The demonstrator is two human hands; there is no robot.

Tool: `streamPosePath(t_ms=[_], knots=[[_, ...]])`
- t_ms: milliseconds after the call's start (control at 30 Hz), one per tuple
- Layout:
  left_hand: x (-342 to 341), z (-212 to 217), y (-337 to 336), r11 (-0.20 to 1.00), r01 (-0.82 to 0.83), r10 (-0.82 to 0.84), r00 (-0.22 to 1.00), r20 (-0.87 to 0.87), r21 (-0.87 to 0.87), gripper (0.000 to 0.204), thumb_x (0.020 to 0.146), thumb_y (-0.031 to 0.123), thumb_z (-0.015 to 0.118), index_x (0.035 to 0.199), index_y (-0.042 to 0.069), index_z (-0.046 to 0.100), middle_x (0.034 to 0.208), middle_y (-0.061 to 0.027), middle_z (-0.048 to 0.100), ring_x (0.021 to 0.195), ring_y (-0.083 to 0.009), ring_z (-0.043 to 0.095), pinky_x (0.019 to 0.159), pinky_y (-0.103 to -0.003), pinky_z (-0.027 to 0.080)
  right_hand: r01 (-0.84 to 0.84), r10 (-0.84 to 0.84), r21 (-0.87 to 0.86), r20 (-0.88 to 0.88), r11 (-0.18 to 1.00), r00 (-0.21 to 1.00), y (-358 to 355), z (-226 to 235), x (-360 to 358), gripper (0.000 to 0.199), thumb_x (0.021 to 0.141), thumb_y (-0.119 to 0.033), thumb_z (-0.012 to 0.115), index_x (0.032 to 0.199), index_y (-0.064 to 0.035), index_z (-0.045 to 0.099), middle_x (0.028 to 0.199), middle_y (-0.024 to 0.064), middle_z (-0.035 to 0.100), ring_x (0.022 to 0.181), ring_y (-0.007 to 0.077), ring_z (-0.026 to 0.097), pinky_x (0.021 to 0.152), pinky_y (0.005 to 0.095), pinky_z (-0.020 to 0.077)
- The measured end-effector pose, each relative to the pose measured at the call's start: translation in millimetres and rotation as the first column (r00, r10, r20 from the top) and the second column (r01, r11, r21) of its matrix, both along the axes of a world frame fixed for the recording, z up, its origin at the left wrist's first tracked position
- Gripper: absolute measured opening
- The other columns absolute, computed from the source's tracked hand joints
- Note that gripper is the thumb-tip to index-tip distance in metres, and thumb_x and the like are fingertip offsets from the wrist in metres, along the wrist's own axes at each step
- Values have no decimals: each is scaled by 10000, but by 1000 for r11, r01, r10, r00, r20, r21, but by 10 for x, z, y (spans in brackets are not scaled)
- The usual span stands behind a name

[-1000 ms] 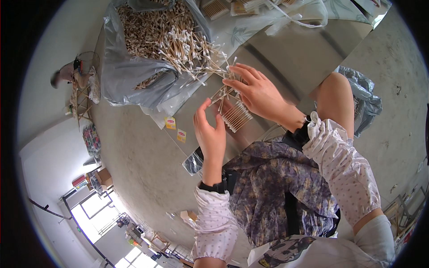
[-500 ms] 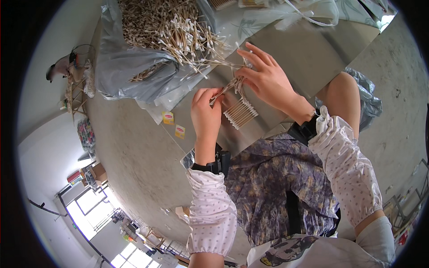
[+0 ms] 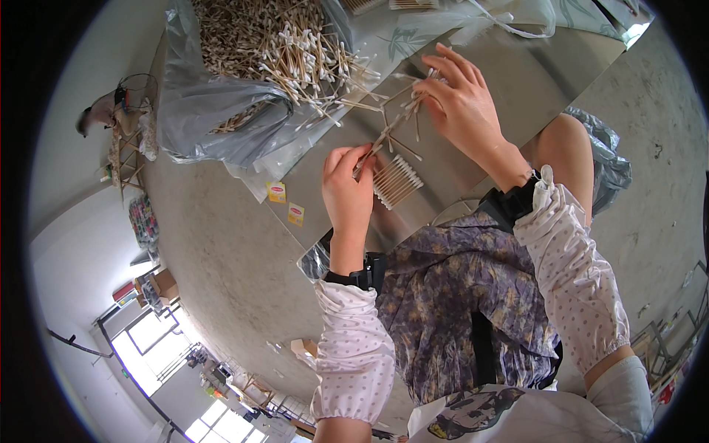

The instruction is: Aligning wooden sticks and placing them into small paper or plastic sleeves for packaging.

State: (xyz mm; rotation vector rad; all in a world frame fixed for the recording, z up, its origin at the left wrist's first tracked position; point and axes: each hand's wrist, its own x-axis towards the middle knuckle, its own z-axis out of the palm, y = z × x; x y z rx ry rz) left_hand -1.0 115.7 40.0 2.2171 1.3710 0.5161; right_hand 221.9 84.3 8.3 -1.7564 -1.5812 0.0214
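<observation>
My left hand (image 3: 348,184) is closed, thumb against fingers, on a few cotton swabs (image 3: 381,139) that stick out toward the upper right. Up and to the right, my right hand (image 3: 465,107) pinches more swabs, their white tips showing by its fingertips. A few loose swabs lie crossed on the metal tabletop between both hands. Just right of my left fingers, a neat row of parallel swabs (image 3: 399,183) lies side by side. Beyond my left hand, a big heap of swabs (image 3: 273,52) fills an opened grey plastic bag (image 3: 221,125).
Two small yellow cards (image 3: 276,192) lie by the near left table edge. Clear plastic sheeting (image 3: 421,37) covers the far part of the metal table (image 3: 509,81), with more swab rows behind. My knee (image 3: 565,155) and a grey bag (image 3: 609,166) are at the right.
My right hand has moved up and right, away from my left hand. Swabs that were bunched between the hands are now spread apart on the table. My left hand has shifted slightly right.
</observation>
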Motion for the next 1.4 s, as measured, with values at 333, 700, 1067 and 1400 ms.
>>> streamPosePath(t_ms=[333, 700, 1067, 1400], knots=[[-11, -43, -25, 1000, -15, 15, 1000, 27, -4, 144, 868, 67, 688, 1009, 70, 719, 922, -60, 636, 791, -231, 636, 697, -347, 516, -276, 277, 24, -4, 961, 961, -168, 86, -320, 128, 757, -174, 702, 810, -83, 629, 819, 19, 590, 882, 203, 579, 832, 332, 445], [-51, -14, 6, 993, -105, 106, 994, 28, -58, 150, 873, 47, 675, 1022, 45, 697, 875, -75, 633, 740, -219, 640, 676, -334, 510, -76, 78, -22, 119, 997, 990, -110, 16, -268, 82, 741, -128, 647, 798, -71, 631, 823, 33, 629, 874, 202, 595, 820, 329, 428], [-58, -12, 27, 992, -98, 100, 995, 27, -84, 140, 883, 32, 662, 1020, 44, 689, 878, -75, 630, 760, -211, 650, 688, -335, 516, -253, 254, -27, 91, 967, 963, -108, -19, -346, 100, 720, -142, 650, 802, -129, 705, 863, 1, 585, 949, 182, 569, 888, 309, 437], [59, 36, 77, 997, -10, 14, 999, 46, -79, 179, 852, 72, 716, 1028, 51, 694, 897, -66, 628, 810, -208, 646, 723, -334, 515, -285, 283, 24, 64, 958, 957, -84, -59, -428, 63, 712, -155, 646, 748, -104, 658, 858, 2, 587, 935, 184, 565, 877, 310, 439]])
